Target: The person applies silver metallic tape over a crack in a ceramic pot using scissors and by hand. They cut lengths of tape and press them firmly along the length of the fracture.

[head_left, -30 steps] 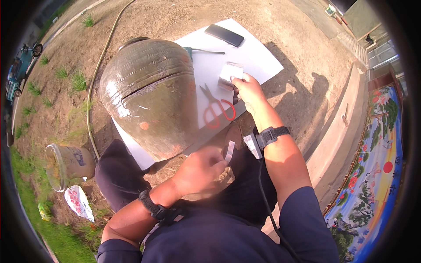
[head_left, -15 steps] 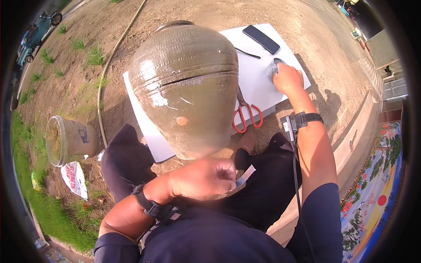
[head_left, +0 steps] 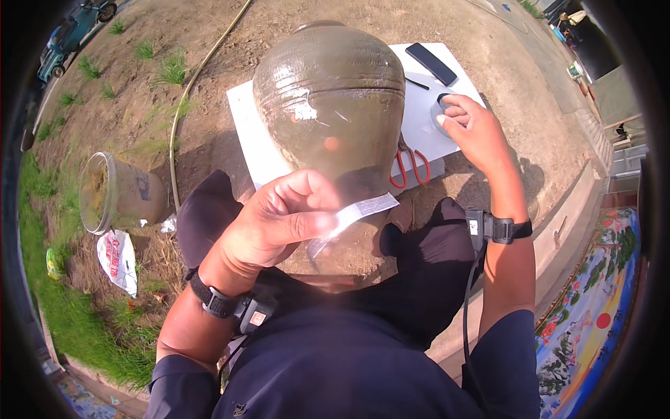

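Observation:
My left hand (head_left: 289, 213), raised in front of the jar, pinches a pale, shiny strip of tape (head_left: 363, 210) between thumb and fingers. One end sticks out to the right and a clear part hangs below. Over the white board (head_left: 244, 119), my right hand (head_left: 478, 129) has its thumb and fingers apart, beside a round, clear and dark thing (head_left: 440, 106) that may be a tape roll; the fingers partly cover it. A large brown glazed jar (head_left: 328, 98) stands on the board, a groove across its shoulder. Its lower part is behind the left hand and strip.
Red-handled scissors (head_left: 410, 167) lie at the jar's right side. Farther back on the board are a black phone (head_left: 431, 64) and a thin black stick (head_left: 417, 83). To the left stand a cloudy bucket (head_left: 125, 192) and a hose (head_left: 180, 119) on bare soil.
My left hand has risen from my lap with the strip, now held up before the jar. My right thumb and fingers have parted beside the round thing. The whole view has shifted slightly.

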Demonstrator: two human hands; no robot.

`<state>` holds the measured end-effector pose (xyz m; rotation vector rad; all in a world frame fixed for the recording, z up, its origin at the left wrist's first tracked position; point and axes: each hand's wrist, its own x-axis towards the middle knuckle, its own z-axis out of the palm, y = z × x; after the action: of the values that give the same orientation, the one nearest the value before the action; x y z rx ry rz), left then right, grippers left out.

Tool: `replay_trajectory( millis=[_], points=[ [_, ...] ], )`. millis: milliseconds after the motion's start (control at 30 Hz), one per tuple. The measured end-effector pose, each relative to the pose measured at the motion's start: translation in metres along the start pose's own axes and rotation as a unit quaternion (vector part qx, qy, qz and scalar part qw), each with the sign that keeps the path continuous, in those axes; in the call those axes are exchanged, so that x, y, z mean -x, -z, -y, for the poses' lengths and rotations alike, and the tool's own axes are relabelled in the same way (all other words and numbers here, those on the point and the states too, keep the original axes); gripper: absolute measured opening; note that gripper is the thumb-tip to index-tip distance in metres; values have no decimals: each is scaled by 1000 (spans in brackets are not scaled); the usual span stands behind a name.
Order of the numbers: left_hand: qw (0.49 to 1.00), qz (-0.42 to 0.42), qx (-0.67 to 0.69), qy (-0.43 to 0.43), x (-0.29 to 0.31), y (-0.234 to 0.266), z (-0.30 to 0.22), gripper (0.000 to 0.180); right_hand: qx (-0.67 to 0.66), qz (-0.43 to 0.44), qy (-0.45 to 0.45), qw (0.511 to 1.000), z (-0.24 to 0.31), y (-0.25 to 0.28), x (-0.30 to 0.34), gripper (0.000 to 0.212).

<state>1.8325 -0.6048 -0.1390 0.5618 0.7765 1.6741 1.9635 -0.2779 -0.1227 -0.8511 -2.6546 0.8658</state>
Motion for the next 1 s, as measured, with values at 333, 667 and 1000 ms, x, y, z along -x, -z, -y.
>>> replay_trajectory(
  millis=[333, 667, 1000],
  points=[
    [997, -42, 66, -4, 36, -33, 15, 17, -327, 88, 286, 896, 101, -35, 134, 24],
    [964, -99, -249, 1, 63, -40, 22, 18, -357, 169, 57, 917, 111, -40, 165, 11],
    [973, -60, -217, -46, 63, -56, 22, 15, -442, 165, 14, 882, 134, -38, 181, 15]
  ],
)
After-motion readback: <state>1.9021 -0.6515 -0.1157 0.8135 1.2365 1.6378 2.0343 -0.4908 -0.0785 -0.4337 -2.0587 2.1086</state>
